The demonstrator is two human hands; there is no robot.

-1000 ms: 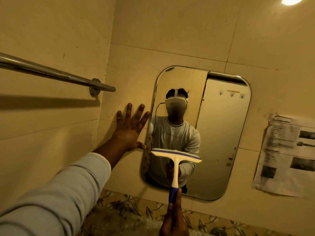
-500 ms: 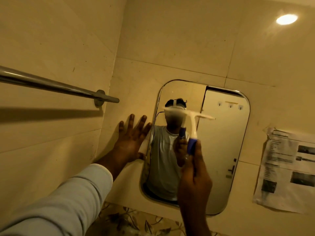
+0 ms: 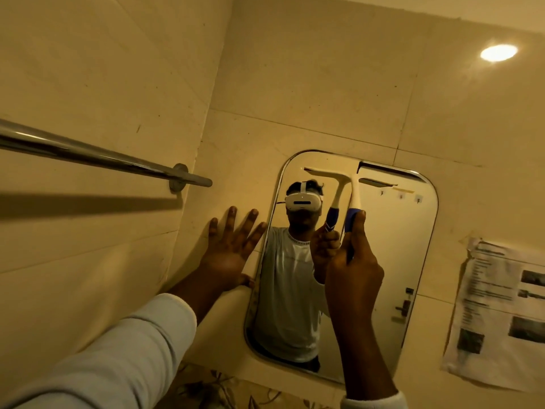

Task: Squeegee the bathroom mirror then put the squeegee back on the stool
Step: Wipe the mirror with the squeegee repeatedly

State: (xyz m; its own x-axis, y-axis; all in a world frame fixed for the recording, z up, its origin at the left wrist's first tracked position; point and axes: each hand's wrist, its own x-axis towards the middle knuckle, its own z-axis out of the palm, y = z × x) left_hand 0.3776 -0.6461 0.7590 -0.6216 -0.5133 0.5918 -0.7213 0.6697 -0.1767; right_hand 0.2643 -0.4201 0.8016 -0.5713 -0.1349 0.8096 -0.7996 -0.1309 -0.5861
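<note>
Wiping underway, with right hand (image 3: 354, 270) gripping white blue-handled plastic squeegee (image 3: 354, 193) high on rounded wall mirror (image 3: 413, 246), left hand (image 3: 230, 252) splayed flat; stool return undone.

Large beige wall tiles (image 3: 309, 84) all round, thin grout lines, few small dark specks. Two walls meet in corner left of centre. Chrome towel bar (image 3: 103, 156) on left wall, round mount (image 3: 179, 177) near corner, long dark shadow (image 3: 73, 205) beneath. Round ceiling light (image 3: 499, 53) glowing warm, upper right. Crinkled printed sheet (image 3: 501, 314) stuck to back wall at right, text and dark photos, too blurred to read. Leaf-patterned tile band (image 3: 212, 391) along bottom.
</note>
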